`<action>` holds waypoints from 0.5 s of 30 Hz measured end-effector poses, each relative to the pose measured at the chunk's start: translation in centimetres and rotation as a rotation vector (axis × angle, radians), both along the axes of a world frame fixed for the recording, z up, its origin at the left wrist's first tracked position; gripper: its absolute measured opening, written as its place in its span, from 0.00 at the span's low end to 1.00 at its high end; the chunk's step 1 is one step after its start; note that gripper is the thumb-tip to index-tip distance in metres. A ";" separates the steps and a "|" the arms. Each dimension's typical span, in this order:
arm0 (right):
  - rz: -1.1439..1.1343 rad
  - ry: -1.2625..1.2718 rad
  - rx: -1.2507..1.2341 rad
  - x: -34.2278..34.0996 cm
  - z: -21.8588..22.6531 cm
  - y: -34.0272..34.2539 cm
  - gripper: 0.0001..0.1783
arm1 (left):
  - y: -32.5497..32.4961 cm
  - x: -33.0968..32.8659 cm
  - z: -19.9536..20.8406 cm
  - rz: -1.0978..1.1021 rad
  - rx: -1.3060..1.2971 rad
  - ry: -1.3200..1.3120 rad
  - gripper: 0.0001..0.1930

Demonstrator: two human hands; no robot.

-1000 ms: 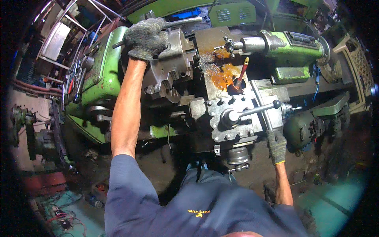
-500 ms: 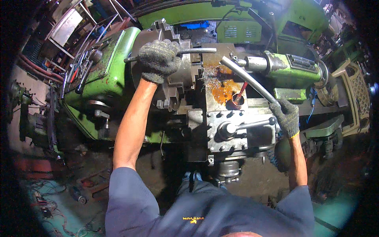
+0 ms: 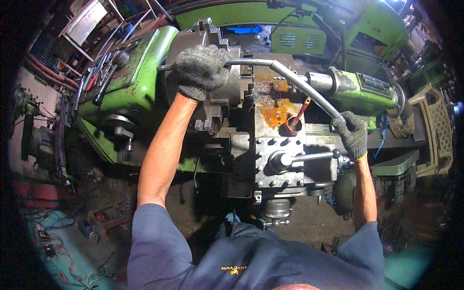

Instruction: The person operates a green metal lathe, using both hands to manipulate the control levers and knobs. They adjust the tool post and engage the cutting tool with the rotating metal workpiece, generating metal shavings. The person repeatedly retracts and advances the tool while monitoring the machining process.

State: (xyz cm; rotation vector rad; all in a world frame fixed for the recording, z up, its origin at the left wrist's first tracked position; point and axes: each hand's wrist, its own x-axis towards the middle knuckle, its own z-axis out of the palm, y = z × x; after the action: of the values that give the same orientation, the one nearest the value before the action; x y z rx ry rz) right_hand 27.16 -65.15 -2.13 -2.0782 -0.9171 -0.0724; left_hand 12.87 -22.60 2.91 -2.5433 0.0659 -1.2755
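Both my hands wear dark knitted gloves. My left hand (image 3: 202, 70) is closed around a steel bar (image 3: 249, 62) in front of the lathe's large jaw chuck (image 3: 212, 113). The bar sticks out on both sides of the fist, and the glove hides its middle. My right hand (image 3: 353, 133) grips the lower end of a long grey metal rod or pipe (image 3: 309, 89), which slants up to the left. Its far end meets the bar's right end. Whether it is slipped over the bar or only touches it, I cannot tell.
Below the rod sit a brush (image 3: 304, 107) in a small pot (image 3: 293, 129), metal shavings (image 3: 263, 92) and brown oil (image 3: 282, 111). Nearer is the tool post (image 3: 290, 181) with its lever (image 3: 314, 156). The green tailstock (image 3: 367, 94) stands right, the headstock (image 3: 133, 82) with hand tools left.
The rod in my right hand has come up against the right end of the bar; a gap showed between them before. My left hand keeps its hold, and the view has shifted slightly.
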 end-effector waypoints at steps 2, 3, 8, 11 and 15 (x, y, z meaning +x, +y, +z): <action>0.021 0.130 0.042 1.3 1.1 0.1 0.13 | 0.1 0.1 0.1 0.006 0.030 0.002 0.05; 0.096 -0.131 0.095 3.4 1.3 -0.1 0.15 | 0.0 0.4 0.1 -0.001 0.041 0.002 0.04; 0.138 -0.982 -0.248 9.6 9.5 3.1 0.21 | 0.4 0.1 0.2 -0.057 -0.006 -0.002 0.06; 0.176 -1.037 -0.282 10.7 10.6 3.5 0.19 | -0.3 0.2 0.3 -0.014 -0.007 0.047 0.06; 0.219 -0.903 -0.265 12.3 7.4 5.4 0.19 | -0.4 -1.5 0.4 0.071 0.091 0.080 0.04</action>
State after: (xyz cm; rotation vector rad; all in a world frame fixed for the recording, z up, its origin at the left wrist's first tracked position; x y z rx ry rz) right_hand 39.44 -59.77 5.31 -2.1641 -1.7565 -0.8656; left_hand 11.36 -23.00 3.30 -2.4952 0.0494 -1.1192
